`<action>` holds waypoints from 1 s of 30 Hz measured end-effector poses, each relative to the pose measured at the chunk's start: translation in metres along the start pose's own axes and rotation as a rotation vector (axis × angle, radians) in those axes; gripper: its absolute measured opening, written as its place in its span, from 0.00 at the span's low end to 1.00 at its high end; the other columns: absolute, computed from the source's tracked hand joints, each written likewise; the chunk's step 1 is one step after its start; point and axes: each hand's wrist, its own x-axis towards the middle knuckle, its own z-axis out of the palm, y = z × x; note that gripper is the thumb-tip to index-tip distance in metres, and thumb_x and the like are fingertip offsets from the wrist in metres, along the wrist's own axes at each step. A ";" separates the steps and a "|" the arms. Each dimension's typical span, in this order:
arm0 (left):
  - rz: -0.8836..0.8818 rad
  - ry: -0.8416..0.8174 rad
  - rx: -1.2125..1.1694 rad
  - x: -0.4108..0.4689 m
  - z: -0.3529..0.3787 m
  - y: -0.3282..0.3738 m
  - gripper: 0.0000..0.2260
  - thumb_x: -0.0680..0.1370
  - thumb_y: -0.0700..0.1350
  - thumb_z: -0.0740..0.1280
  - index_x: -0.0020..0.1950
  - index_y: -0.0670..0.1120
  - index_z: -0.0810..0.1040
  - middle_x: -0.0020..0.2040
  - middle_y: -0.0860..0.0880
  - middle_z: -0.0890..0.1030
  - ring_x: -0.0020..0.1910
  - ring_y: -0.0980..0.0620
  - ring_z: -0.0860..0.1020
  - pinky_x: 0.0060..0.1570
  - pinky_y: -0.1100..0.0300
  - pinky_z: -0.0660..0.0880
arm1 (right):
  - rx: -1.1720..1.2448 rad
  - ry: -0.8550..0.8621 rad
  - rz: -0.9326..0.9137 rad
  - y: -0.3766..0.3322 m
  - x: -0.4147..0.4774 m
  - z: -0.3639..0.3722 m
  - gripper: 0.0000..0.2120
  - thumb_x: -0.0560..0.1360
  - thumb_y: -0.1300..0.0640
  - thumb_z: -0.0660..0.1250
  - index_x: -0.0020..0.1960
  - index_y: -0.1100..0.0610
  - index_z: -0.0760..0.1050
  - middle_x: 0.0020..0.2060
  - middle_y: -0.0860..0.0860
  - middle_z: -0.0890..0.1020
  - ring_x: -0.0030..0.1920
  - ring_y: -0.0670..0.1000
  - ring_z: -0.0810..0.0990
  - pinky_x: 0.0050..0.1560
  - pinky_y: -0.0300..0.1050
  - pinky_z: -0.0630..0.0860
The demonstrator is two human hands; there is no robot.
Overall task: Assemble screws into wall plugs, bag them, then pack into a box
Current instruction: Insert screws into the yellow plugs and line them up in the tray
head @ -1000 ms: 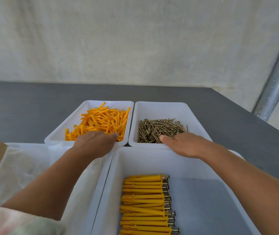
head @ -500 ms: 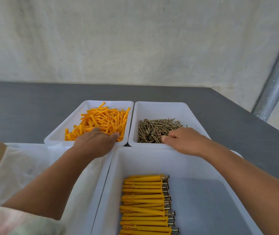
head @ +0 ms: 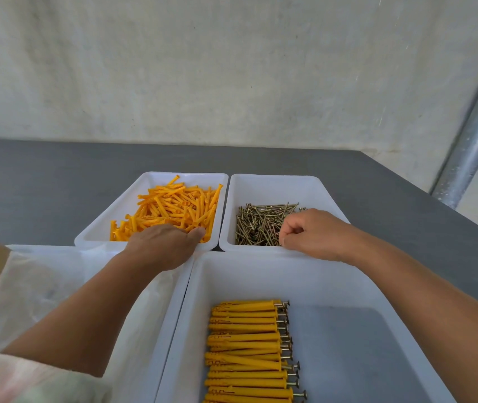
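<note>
Judging by finished plugs (head: 246, 341) laid at lower centre, assembly is partly done, bagging apparently unstarted; loose plugs (head: 173, 205) are covered by the left hand (head: 162, 247), fingers hidden, screws (head: 258, 225) pinched by the right hand's (head: 316, 234) curled fingers.

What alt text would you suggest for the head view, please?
A person's left hand touches orange wall plugs in one white tray while the right hand, fingers curled, is at the screws in the next tray. Nearer, a larger tray holds assembled plugs in a row.

L hand (head: 162, 245) rests on orange plugs (head: 173, 207) in far-left tray (head: 99, 232); R hand (head: 313, 234) curls onto screws (head: 258, 225).
</note>
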 end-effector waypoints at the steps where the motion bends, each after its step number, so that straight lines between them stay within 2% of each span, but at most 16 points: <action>1: 0.015 -0.004 0.005 -0.001 -0.001 0.000 0.31 0.80 0.67 0.43 0.67 0.53 0.76 0.68 0.48 0.75 0.69 0.46 0.69 0.64 0.50 0.67 | -0.006 0.003 -0.011 -0.002 -0.001 0.000 0.07 0.76 0.57 0.64 0.47 0.57 0.80 0.35 0.39 0.80 0.33 0.38 0.75 0.31 0.30 0.67; 3: 0.029 0.000 -0.003 -0.003 -0.003 0.002 0.29 0.81 0.65 0.44 0.63 0.52 0.79 0.64 0.47 0.77 0.65 0.46 0.72 0.62 0.51 0.68 | -0.014 0.007 -0.026 -0.005 -0.002 -0.001 0.06 0.76 0.57 0.65 0.45 0.54 0.80 0.33 0.37 0.79 0.33 0.37 0.75 0.30 0.28 0.66; 6: 0.025 0.035 -0.024 -0.004 -0.004 0.004 0.26 0.82 0.60 0.48 0.50 0.46 0.80 0.51 0.45 0.80 0.53 0.47 0.75 0.52 0.54 0.70 | -0.008 0.024 -0.051 -0.009 -0.004 -0.004 0.09 0.75 0.58 0.66 0.41 0.45 0.78 0.34 0.40 0.77 0.33 0.38 0.73 0.29 0.28 0.66; 8: 0.004 0.080 -0.072 -0.004 -0.006 0.006 0.22 0.82 0.55 0.51 0.41 0.45 0.77 0.44 0.45 0.77 0.47 0.47 0.74 0.47 0.55 0.69 | -0.007 0.034 -0.066 -0.012 -0.006 -0.005 0.10 0.75 0.58 0.67 0.41 0.43 0.77 0.34 0.41 0.76 0.32 0.39 0.72 0.28 0.27 0.66; 10: -0.018 0.144 -0.133 -0.006 -0.008 0.008 0.18 0.81 0.50 0.55 0.37 0.44 0.73 0.40 0.46 0.74 0.43 0.46 0.73 0.43 0.56 0.67 | -0.007 0.057 -0.069 -0.013 -0.007 -0.006 0.10 0.75 0.58 0.67 0.41 0.43 0.78 0.34 0.42 0.77 0.33 0.40 0.73 0.29 0.27 0.66; 13: -0.018 0.275 -0.155 -0.012 -0.013 0.012 0.14 0.79 0.47 0.58 0.43 0.40 0.78 0.39 0.45 0.75 0.41 0.45 0.73 0.40 0.57 0.69 | 0.009 0.115 -0.073 -0.016 -0.008 -0.007 0.10 0.75 0.58 0.67 0.40 0.43 0.78 0.34 0.42 0.78 0.34 0.40 0.74 0.32 0.31 0.66; 16: 0.000 0.383 -0.252 -0.015 -0.015 0.015 0.11 0.77 0.41 0.60 0.48 0.42 0.83 0.48 0.43 0.77 0.48 0.44 0.75 0.45 0.57 0.71 | 0.043 0.177 -0.078 -0.018 -0.010 -0.008 0.09 0.76 0.56 0.67 0.42 0.43 0.78 0.35 0.41 0.80 0.35 0.38 0.76 0.33 0.31 0.68; 18: 0.010 0.421 -0.366 -0.015 -0.016 0.016 0.12 0.75 0.37 0.62 0.50 0.45 0.84 0.54 0.44 0.75 0.51 0.46 0.73 0.49 0.59 0.68 | 0.077 0.222 -0.081 -0.019 -0.010 -0.009 0.08 0.76 0.56 0.66 0.43 0.43 0.78 0.36 0.41 0.81 0.34 0.37 0.77 0.31 0.29 0.68; 21: 0.030 0.504 -0.382 -0.014 -0.015 0.016 0.15 0.72 0.33 0.65 0.53 0.45 0.84 0.55 0.45 0.74 0.53 0.45 0.74 0.48 0.62 0.66 | 0.143 0.294 -0.073 -0.020 -0.009 -0.009 0.08 0.76 0.55 0.67 0.43 0.43 0.78 0.38 0.42 0.81 0.37 0.40 0.79 0.35 0.36 0.72; 25: 0.079 0.609 -0.426 -0.015 -0.017 0.017 0.09 0.74 0.40 0.70 0.53 0.48 0.84 0.52 0.47 0.74 0.46 0.48 0.76 0.46 0.59 0.70 | 0.348 0.361 -0.042 -0.020 -0.008 -0.009 0.07 0.75 0.56 0.67 0.42 0.45 0.79 0.37 0.46 0.84 0.41 0.46 0.83 0.47 0.50 0.82; 28: 0.110 0.638 -0.502 -0.018 -0.023 0.022 0.06 0.76 0.46 0.70 0.51 0.51 0.84 0.47 0.49 0.78 0.43 0.50 0.76 0.43 0.61 0.68 | 0.576 0.397 -0.041 -0.021 -0.008 -0.011 0.08 0.75 0.61 0.68 0.43 0.49 0.80 0.35 0.49 0.84 0.37 0.45 0.84 0.44 0.45 0.82; 30: 0.146 0.591 -0.618 -0.021 -0.028 0.027 0.03 0.76 0.47 0.69 0.44 0.53 0.83 0.40 0.49 0.80 0.37 0.51 0.76 0.37 0.61 0.68 | 0.712 0.410 -0.044 -0.023 -0.008 -0.014 0.08 0.75 0.64 0.67 0.44 0.52 0.81 0.35 0.50 0.84 0.35 0.45 0.83 0.41 0.42 0.81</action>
